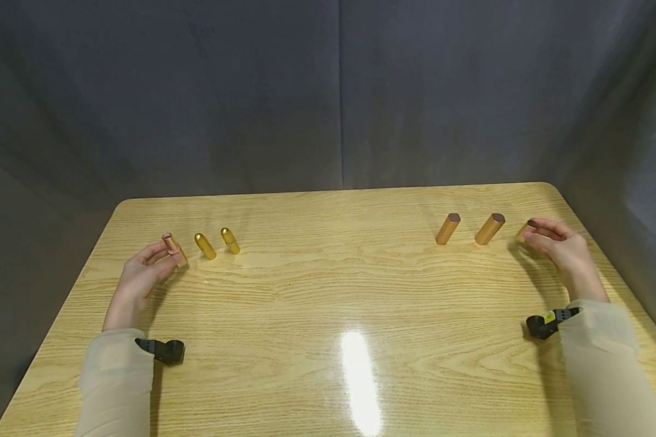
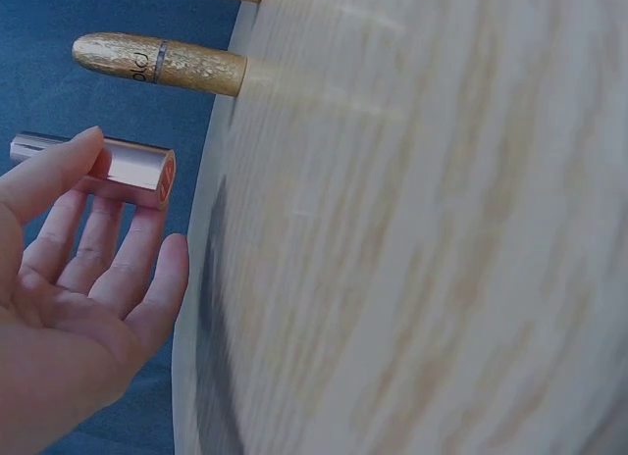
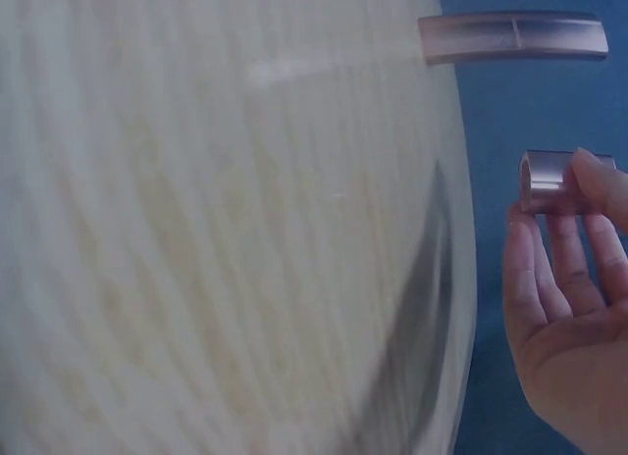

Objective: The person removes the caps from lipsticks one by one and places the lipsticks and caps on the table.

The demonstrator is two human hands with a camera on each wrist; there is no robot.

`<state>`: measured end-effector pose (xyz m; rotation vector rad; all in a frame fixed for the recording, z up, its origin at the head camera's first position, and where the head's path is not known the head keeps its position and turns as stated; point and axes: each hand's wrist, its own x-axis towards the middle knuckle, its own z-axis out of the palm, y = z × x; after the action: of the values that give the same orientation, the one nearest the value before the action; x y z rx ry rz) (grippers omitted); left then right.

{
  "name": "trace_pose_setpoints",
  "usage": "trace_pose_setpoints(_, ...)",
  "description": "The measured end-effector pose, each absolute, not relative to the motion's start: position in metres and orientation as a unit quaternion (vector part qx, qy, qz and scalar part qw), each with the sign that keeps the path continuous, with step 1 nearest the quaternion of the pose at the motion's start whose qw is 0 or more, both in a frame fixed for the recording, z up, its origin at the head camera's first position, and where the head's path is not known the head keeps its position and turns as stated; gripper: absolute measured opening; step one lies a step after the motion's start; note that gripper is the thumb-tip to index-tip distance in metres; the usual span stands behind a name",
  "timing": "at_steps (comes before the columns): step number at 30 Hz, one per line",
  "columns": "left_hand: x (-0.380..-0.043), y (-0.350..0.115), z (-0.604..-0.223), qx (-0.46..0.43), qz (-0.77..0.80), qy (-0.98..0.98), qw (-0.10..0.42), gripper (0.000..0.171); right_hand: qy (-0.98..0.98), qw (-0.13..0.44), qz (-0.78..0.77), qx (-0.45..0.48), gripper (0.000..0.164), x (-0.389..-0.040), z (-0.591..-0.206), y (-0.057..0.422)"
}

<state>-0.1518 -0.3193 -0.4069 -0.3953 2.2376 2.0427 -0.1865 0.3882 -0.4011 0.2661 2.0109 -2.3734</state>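
Note:
At the table's left side my left hand [image 1: 141,276] pinches a rose-gold lipstick base [image 2: 139,171] between thumb and fingers. A narrower collar sticks out of its upper end, and the base is tilted. On the far right, my right hand [image 1: 571,258] grips a short rose-gold lipstick cap [image 3: 549,182]. Its hollow end shows in the right wrist view. Two gold lipsticks with rounded tops, one [image 1: 205,246] nearer the left hand and another [image 1: 230,241] beyond it, stand upright. Left of the right hand stand two taller rose-gold lipsticks, one [image 1: 489,229] nearer and the other [image 1: 448,229] farther.
All of this is on or over a light wooden table [image 1: 284,285] with rounded far corners. Dark grey curtains [image 1: 240,97] hang behind it and at both sides. A bright reflection lies near the table's front middle. Each wrist wears a small black camera.

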Motion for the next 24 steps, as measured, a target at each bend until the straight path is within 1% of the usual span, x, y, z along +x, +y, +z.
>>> trace_pose_setpoints(5, -0.152, -0.32, -0.41, -0.118, 0.672, 0.73, 0.038, 0.024, 0.705, 0.019, -0.699, 0.119, 0.026, -0.186, -0.406, 0.392)
trace_pose_setpoints(10, -0.153, -0.321, -0.411, -0.111, 0.661, 0.74, 0.05, 0.025, 0.733, 0.028, -0.665, 0.139, 0.025, -0.186, -0.411, 0.397)
trace_pose_setpoints(18, -0.155, -0.322, -0.413, -0.116, 0.629, 0.765, 0.074, 0.027, 0.734, 0.021, -0.665, 0.134, 0.024, -0.187, -0.415, 0.399)
trace_pose_setpoints(24, -0.156, -0.323, -0.413, -0.112, 0.625, 0.769, 0.074, 0.026, 0.738, 0.025, -0.663, 0.124, 0.025, -0.188, -0.415, 0.398)
